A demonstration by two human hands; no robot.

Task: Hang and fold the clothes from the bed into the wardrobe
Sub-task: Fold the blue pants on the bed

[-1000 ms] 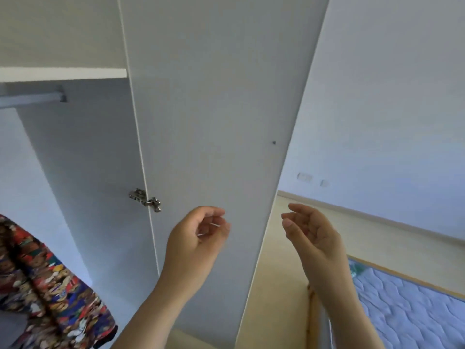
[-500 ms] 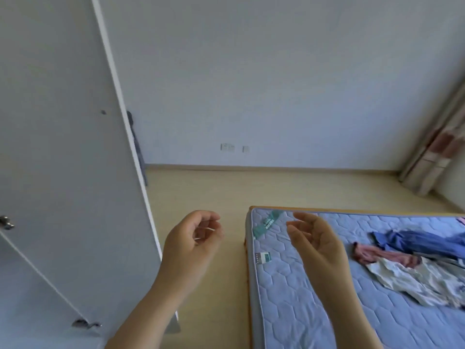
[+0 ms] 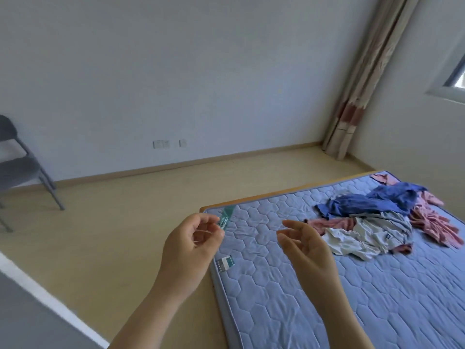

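Crumpled blue, white and pink clothes (image 3: 372, 217) lie heaped on the bed (image 3: 289, 285). The left hand (image 3: 191, 245) and right hand (image 3: 305, 248) hover empty, fingers loosely curled.

Blue quilted mattress (image 3: 289, 285) on wooden bed frame (image 3: 276, 192); heap of clothes (image 3: 377, 222) on far right: blue, pink, white-grey garments.

Soft daylight from the window (image 3: 456, 79), wide-angle bending at edges.
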